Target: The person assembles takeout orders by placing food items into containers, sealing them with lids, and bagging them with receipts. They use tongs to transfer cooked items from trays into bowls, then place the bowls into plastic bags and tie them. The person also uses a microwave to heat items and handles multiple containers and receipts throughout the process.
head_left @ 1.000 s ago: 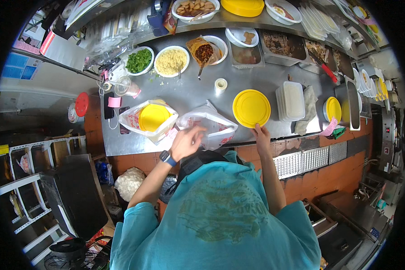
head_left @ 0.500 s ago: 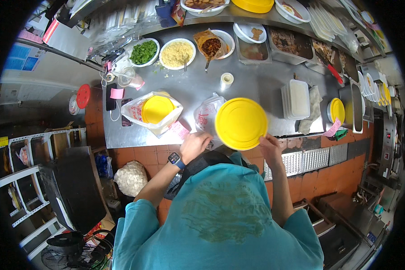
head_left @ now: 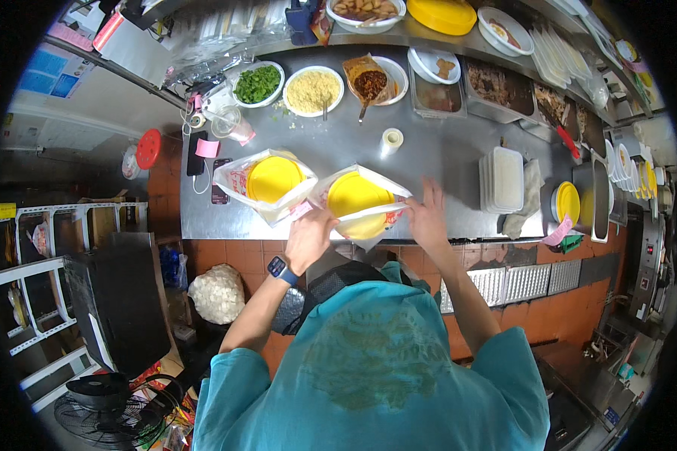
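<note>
A round yellow lid (head_left: 352,197) sits inside a white plastic bag (head_left: 380,180) with red print, near the counter's front edge. My left hand (head_left: 309,234), with a watch on its wrist, is closed on the bag's left rim. At the right rim, my right hand (head_left: 429,218) touches the bag with its thumb side, its fingers stretched out. The container under the lid is hidden by the bag. Just left stands a second white plastic bag (head_left: 224,177), its mouth open around another yellow lid (head_left: 272,179).
Behind are bowls of chopped greens (head_left: 257,84) and minced yellow food (head_left: 314,92), and a bag of dark red sauce (head_left: 370,84). A white roll (head_left: 391,140) stands mid-counter. Stacked clear containers (head_left: 502,180) and a grey cloth (head_left: 531,194) lie right. Two phones lie left.
The yellow lid, held in my right hand over the counter before, now sits in the right bag. That bag's mouth is spread wider, and my right hand has moved to its rim.
</note>
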A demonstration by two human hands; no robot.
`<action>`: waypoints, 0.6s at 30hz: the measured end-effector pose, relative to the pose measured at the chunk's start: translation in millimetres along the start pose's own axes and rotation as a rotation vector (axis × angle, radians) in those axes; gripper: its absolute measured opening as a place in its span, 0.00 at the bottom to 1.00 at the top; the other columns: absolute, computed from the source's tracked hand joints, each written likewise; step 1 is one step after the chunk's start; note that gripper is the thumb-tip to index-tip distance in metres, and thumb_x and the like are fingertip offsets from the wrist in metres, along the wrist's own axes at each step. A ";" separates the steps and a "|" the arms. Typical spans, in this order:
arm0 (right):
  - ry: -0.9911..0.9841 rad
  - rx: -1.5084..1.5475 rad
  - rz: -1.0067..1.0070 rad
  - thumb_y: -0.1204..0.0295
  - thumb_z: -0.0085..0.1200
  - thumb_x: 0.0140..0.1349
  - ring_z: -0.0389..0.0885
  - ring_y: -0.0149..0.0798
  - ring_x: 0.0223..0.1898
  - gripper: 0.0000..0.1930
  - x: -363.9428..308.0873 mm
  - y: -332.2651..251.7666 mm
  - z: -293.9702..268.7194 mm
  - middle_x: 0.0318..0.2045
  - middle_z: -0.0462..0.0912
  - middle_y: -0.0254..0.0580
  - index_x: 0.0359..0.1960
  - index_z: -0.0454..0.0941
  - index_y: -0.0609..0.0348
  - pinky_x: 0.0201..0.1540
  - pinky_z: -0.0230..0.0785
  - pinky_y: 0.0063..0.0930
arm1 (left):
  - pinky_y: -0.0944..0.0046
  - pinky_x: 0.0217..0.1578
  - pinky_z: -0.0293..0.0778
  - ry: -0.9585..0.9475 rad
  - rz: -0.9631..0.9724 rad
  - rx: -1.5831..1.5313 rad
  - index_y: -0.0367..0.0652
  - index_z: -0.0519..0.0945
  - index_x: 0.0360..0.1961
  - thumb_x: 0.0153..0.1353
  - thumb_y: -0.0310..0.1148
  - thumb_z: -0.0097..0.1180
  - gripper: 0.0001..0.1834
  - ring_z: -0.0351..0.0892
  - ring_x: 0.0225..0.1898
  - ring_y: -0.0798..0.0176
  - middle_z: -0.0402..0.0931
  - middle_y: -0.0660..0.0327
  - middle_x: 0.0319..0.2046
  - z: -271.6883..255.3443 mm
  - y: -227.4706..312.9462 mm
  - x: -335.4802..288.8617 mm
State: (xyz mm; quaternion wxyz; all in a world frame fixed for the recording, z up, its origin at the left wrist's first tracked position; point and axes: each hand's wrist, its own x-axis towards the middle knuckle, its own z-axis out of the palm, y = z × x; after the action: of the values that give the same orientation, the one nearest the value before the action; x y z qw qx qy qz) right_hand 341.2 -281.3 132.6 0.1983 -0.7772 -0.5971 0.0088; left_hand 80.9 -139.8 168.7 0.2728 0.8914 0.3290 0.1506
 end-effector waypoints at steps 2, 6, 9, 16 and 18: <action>-0.087 0.182 0.099 0.64 0.58 0.62 0.65 0.60 0.65 0.14 17.0 -3.0 -5.1 0.64 0.68 0.57 0.46 0.84 0.57 0.65 0.61 0.49 | 0.50 0.36 0.78 0.058 -0.158 0.004 0.40 0.79 0.42 0.64 0.35 0.60 0.10 0.82 0.33 0.42 0.82 0.46 0.34 -1.3 -0.6 5.7; -0.040 0.368 0.341 0.60 0.56 0.64 0.72 0.59 0.58 0.15 52.5 -6.5 11.6 0.57 0.75 0.57 0.43 0.83 0.58 0.59 0.68 0.49 | 0.49 0.35 0.78 0.233 -0.364 0.266 0.40 0.77 0.44 0.65 0.36 0.57 0.12 0.83 0.34 0.40 0.82 0.45 0.36 25.7 -10.9 33.4; -0.214 0.246 0.290 0.63 0.55 0.64 0.80 0.60 0.44 0.12 59.0 -4.1 15.6 0.42 0.81 0.56 0.40 0.83 0.57 0.45 0.74 0.49 | 0.48 0.32 0.79 0.080 -0.249 0.190 0.38 0.77 0.43 0.66 0.35 0.54 0.11 0.84 0.30 0.42 0.82 0.44 0.28 34.0 -22.6 48.1; -0.291 0.282 0.193 0.67 0.56 0.62 0.82 0.60 0.36 0.08 42.3 -5.7 -30.6 0.32 0.84 0.54 0.36 0.82 0.57 0.40 0.75 0.50 | 0.45 0.32 0.76 0.359 -0.161 0.058 0.44 0.74 0.53 0.66 0.30 0.53 0.14 0.83 0.30 0.41 0.82 0.44 0.28 17.2 0.1 31.2; -0.335 0.240 0.133 0.66 0.59 0.62 0.83 0.59 0.38 0.10 53.5 -12.0 -42.1 0.34 0.85 0.53 0.40 0.83 0.56 0.42 0.76 0.48 | 0.43 0.32 0.76 0.300 -0.269 0.059 0.45 0.69 0.60 0.65 0.31 0.54 0.22 0.83 0.29 0.39 0.82 0.43 0.28 14.9 5.2 29.6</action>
State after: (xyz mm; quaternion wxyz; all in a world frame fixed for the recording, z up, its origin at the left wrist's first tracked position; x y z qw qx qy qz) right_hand 356.0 -241.5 187.2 0.1863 -0.7734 -0.5639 0.2219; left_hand 112.1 -129.1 162.4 0.2123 0.8146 0.4864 0.2341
